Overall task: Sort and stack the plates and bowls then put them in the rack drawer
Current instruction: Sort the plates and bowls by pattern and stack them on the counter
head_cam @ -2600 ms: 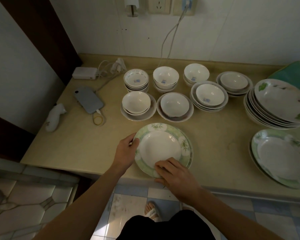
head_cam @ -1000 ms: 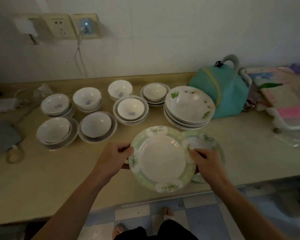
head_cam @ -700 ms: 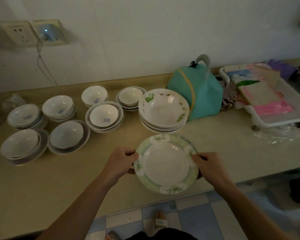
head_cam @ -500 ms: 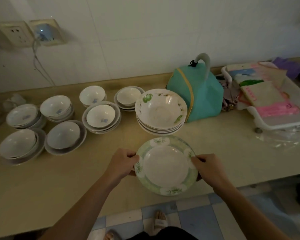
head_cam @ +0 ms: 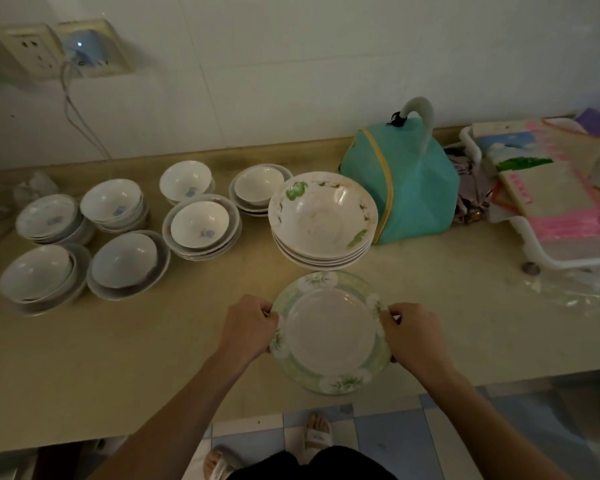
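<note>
A green-rimmed plate [head_cam: 329, 334] with leaf prints is held by both hands near the counter's front edge, over another green-rimmed plate whose far rim [head_cam: 347, 277] shows behind it. My left hand [head_cam: 248, 327] grips its left rim and my right hand [head_cam: 412, 336] grips its right rim. Just behind stands a stack of large leaf-patterned bowls [head_cam: 322, 220]. Several stacks of small white bowls on saucers [head_cam: 201, 226] fill the counter's left part.
A teal bag [head_cam: 409, 195] with a curved handle stands behind the big bowls. At the far right a white tray [head_cam: 547, 258] holds printed packets. A charger cable [head_cam: 80, 119] hangs from the wall socket. Blue floor tiles and sandalled feet show below the counter edge [head_cam: 499, 372].
I have lifted the green-rimmed plate from the counter's left side and carried it right, over the other green-rimmed plate. In the last half second it sank slightly toward that plate.
</note>
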### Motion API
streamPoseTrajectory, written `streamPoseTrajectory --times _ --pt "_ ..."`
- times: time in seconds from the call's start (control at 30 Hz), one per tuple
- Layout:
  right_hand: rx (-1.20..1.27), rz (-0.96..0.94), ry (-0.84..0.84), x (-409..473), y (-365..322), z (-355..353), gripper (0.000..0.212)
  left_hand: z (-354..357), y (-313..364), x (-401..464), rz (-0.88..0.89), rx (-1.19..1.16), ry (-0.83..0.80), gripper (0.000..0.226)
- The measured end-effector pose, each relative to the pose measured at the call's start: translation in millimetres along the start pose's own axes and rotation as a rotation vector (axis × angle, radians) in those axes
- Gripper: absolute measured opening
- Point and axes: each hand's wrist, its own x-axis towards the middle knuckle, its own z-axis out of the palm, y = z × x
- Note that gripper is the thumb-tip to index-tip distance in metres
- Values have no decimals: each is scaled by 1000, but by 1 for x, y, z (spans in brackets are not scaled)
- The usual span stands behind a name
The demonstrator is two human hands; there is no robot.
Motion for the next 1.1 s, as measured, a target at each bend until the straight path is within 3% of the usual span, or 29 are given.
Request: streamPoseTrajectory --times 0.2,0.37,0.5,0.63,0.8,0.9,1.1 --pt "-55 52 -32 3 -2 0 31 1 -1 2 -27 -27 -10 18" --pt "-31 158 -196 18 -1 -11 30 3 -7 8 -76 -71 -16 7" --pt "11 195 -319 30 -3 -19 37 1 -11 11 -128 -163 -68 18" --pt "66 217 -381 35 1 -22 33 -6 -19 14 -115 -224 -197 32" --pt "228 222 -441 35 9 -25 23 -6 -27 7 -134 -523 -397 26" --pt "423 223 -498 29 13 -24 23 -5 -28 3 -95 -550 -392 24" --pt "378 172 -478 14 9 -11 33 -6 -36 -2 -50 -410 -324 23"
